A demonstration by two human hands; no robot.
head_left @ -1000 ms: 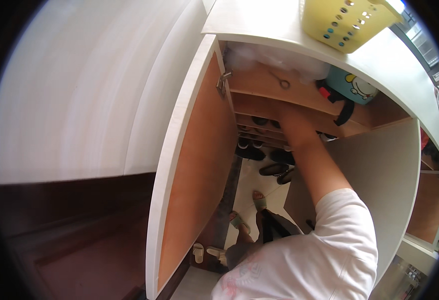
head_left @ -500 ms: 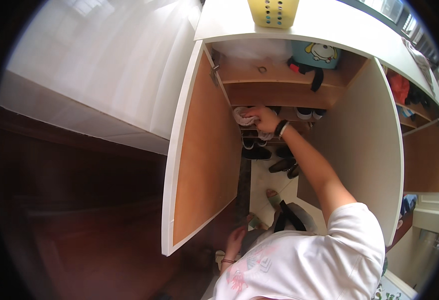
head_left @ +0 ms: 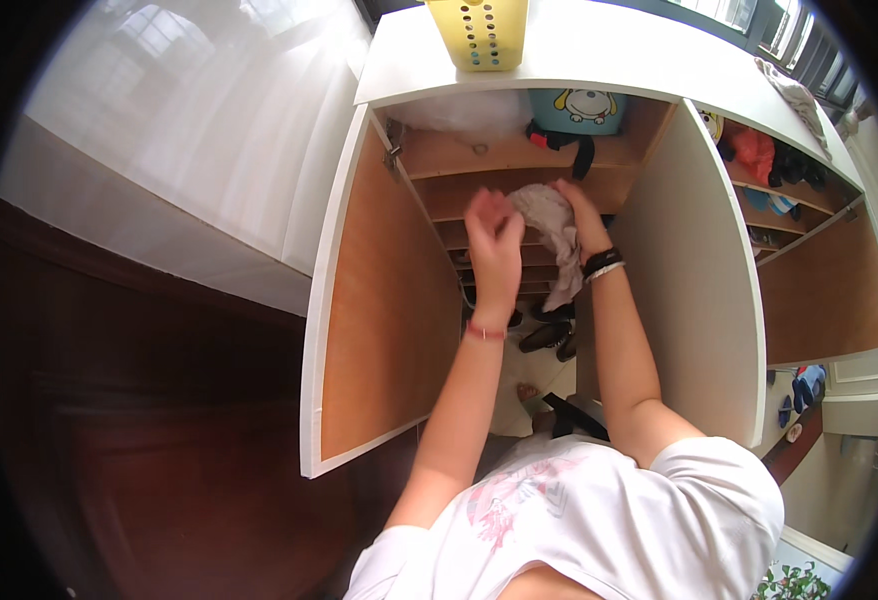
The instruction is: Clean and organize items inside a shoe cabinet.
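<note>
A crumpled grey-beige cloth (head_left: pixel 551 222) is held up by the right hand (head_left: pixel 584 222) in front of the shelves of an open white cabinet, its loose end left hanging above the shoes (head_left: pixel 546 337) below. The left hand (head_left: pixel 494 228) is raised just beside the cloth, its fingers loosely parted and blurred; whether the fabric is touched by it cannot be told. A red band (head_left: pixel 486 331) is worn on the left wrist, a black band (head_left: pixel 602 261) and a pale one on the right. The hands are framed by two doors, the left door (head_left: pixel 384 320) seen from its brown inner side and the right door (head_left: pixel 679 290) from its pale face. On the upper shelf, a translucent plastic bag (head_left: pixel 464 112) is set beside a blue container (head_left: pixel 599 122) decorated with a cartoon dog, with a black strap (head_left: pixel 584 158) draped over the shelf's edge. A yellow perforated basket (head_left: pixel 478 42) is placed on the white cabinet top (head_left: pixel 619 50). To the right, a red item (head_left: pixel 752 152) is stored in a neighbouring compartment.
</note>
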